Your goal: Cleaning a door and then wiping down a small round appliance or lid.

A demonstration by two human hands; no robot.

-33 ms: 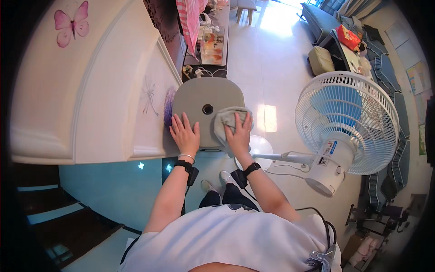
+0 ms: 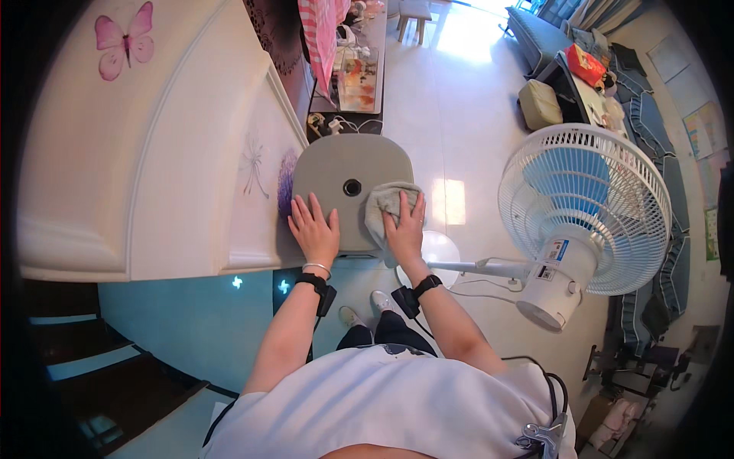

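A grey-beige, rounded-square top (image 2: 348, 157) with a round dark hole (image 2: 352, 187) in its middle stands before me; whether it belongs to a stool or an appliance I cannot tell. My left hand (image 2: 314, 229) rests on its near left part, palm down with fingers spread, holding nothing. On the near right part lies a bunched grey-green cloth (image 2: 378, 208). Over that cloth my right hand (image 2: 405, 229) presses down, its fingers bent onto the fabric. Part of the cloth is hidden beneath the hand and hangs at the top's right edge.
A white standing fan (image 2: 585, 206) is at my right, its round base (image 2: 440, 256) close to the top. White cabinetry (image 2: 183, 191) with a butterfly print borders the left side. A dark sideboard (image 2: 367, 122) with cables stands beyond. Blue-grey sofas (image 2: 650, 149) line the far right.
The cloth is bunched a little differently and its left edge sits slightly further right. My left hand stays in place on the top.
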